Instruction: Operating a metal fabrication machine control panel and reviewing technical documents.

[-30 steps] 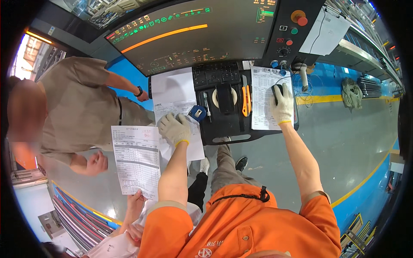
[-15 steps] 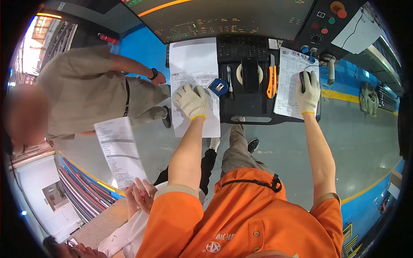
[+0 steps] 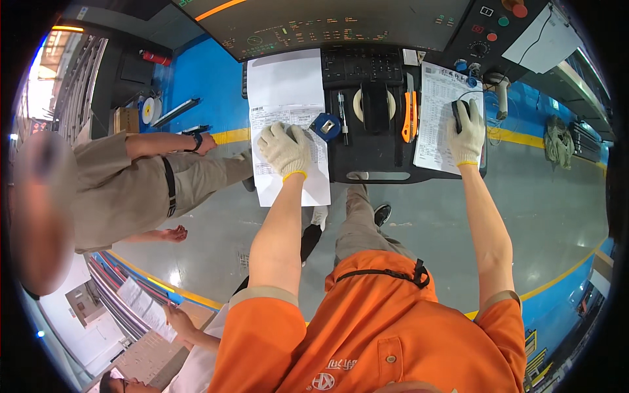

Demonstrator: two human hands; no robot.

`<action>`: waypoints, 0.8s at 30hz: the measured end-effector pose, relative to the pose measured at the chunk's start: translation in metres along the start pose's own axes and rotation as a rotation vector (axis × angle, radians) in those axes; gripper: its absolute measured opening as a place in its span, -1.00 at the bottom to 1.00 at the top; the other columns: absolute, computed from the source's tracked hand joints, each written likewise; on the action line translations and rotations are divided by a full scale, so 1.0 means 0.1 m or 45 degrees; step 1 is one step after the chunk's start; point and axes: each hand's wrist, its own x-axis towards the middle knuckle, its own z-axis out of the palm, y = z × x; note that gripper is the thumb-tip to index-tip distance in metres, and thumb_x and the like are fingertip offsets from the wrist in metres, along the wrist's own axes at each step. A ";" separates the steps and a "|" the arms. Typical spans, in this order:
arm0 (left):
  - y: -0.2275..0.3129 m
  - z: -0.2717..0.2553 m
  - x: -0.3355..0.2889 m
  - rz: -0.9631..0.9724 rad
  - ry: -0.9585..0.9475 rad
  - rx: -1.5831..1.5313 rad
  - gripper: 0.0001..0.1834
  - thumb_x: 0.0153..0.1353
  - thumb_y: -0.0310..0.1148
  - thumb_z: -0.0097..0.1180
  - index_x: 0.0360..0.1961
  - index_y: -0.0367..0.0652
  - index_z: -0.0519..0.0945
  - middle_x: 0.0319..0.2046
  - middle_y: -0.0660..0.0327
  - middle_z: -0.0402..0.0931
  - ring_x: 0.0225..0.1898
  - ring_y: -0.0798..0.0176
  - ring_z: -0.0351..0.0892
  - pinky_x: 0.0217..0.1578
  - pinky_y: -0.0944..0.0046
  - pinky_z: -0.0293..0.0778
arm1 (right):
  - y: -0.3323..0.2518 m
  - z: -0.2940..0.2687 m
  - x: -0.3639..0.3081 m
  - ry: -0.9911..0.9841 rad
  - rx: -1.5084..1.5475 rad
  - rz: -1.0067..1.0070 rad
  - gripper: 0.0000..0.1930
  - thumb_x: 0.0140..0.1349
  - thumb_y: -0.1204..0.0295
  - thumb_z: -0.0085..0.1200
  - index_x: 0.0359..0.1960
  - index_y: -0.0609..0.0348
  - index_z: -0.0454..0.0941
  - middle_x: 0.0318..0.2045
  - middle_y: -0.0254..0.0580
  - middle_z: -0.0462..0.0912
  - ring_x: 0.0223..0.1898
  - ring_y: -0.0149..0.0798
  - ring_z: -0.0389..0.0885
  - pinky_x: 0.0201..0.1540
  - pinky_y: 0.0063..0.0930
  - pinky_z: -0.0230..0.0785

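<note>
My left hand (image 3: 284, 150), in a cream knit glove, lies flat with fingers somewhat apart on printed white sheets (image 3: 285, 78). Touching or just beyond its fingertips sits a blue tape measure (image 3: 325, 126). In a matching glove, my right hand (image 3: 468, 137) rests over a black computer mouse (image 3: 456, 116), which lies on another printed sheet (image 3: 434, 141). Between the hands, on the black console shelf (image 3: 367, 157), are a marker pen (image 3: 343, 121), a cream ring-shaped roll (image 3: 358, 105) partly hidden by a black block, and an orange utility knife (image 3: 410, 118).
A keyboard (image 3: 363, 67) sits below the large screen (image 3: 321, 29). Buttons and a dial (image 3: 480, 49) are at the upper right, near a handheld scanner (image 3: 502, 98). One co-worker in khaki (image 3: 128, 177) stands at left; another, in white (image 3: 196, 357), holds a paper (image 3: 145, 308).
The khaki co-worker has shifted away from the console, toward the left and nearer. The white-clad co-worker's paper has swung down and left. My hands keep their places on sheets and mouse.
</note>
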 end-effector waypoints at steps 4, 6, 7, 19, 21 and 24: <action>0.00 0.01 0.00 0.000 -0.002 -0.002 -0.63 0.42 -0.14 0.35 0.07 -0.17 0.72 0.09 -0.04 0.66 0.15 -0.21 0.59 0.28 -0.14 0.52 | 0.01 -0.01 0.01 -0.017 0.000 -0.018 -0.45 0.36 0.44 0.38 0.40 -0.07 0.72 0.50 0.14 0.63 0.31 0.24 0.72 0.35 -0.02 0.63; 0.01 0.00 -0.01 -0.004 -0.017 0.006 -0.63 0.42 -0.14 0.35 0.07 -0.17 0.72 0.10 -0.05 0.66 0.16 -0.20 0.59 0.28 -0.14 0.52 | 0.01 -0.01 0.00 -0.025 -0.011 -0.020 -0.46 0.36 0.44 0.38 0.40 -0.08 0.72 0.51 0.13 0.63 0.32 0.23 0.72 0.37 -0.02 0.62; 0.02 -0.01 -0.01 -0.006 -0.024 0.011 -0.63 0.42 -0.14 0.35 0.07 -0.17 0.72 0.11 -0.05 0.66 0.16 -0.20 0.59 0.29 -0.14 0.52 | 0.01 -0.01 0.00 -0.028 -0.016 -0.021 -0.46 0.36 0.44 0.37 0.39 -0.08 0.72 0.51 0.12 0.63 0.32 0.22 0.72 0.37 -0.02 0.62; -0.01 0.01 -0.01 0.040 0.037 0.048 -0.67 0.36 -0.21 0.37 0.04 -0.15 0.71 0.06 -0.02 0.65 0.10 -0.17 0.60 0.21 -0.12 0.57 | -0.03 -0.04 0.00 -0.027 -0.033 -0.018 -0.49 0.38 0.43 0.37 0.37 -0.07 0.73 0.51 0.10 0.64 0.33 0.20 0.72 0.37 -0.05 0.64; -0.01 0.02 -0.01 0.047 0.047 0.048 -0.67 0.37 -0.21 0.37 0.04 -0.15 0.71 0.06 -0.02 0.65 0.09 -0.17 0.60 0.21 -0.12 0.57 | -0.03 -0.04 0.01 -0.026 -0.020 -0.022 -0.50 0.38 0.42 0.37 0.37 -0.07 0.74 0.51 0.10 0.64 0.32 0.20 0.72 0.37 -0.06 0.64; -0.01 0.03 -0.02 0.053 0.057 0.047 -0.68 0.37 -0.21 0.37 0.04 -0.14 0.71 0.06 -0.02 0.65 0.09 -0.16 0.60 0.21 -0.11 0.57 | -0.04 -0.05 0.01 -0.024 -0.009 -0.027 -0.51 0.39 0.42 0.37 0.36 -0.07 0.74 0.50 0.10 0.64 0.32 0.20 0.72 0.36 -0.06 0.65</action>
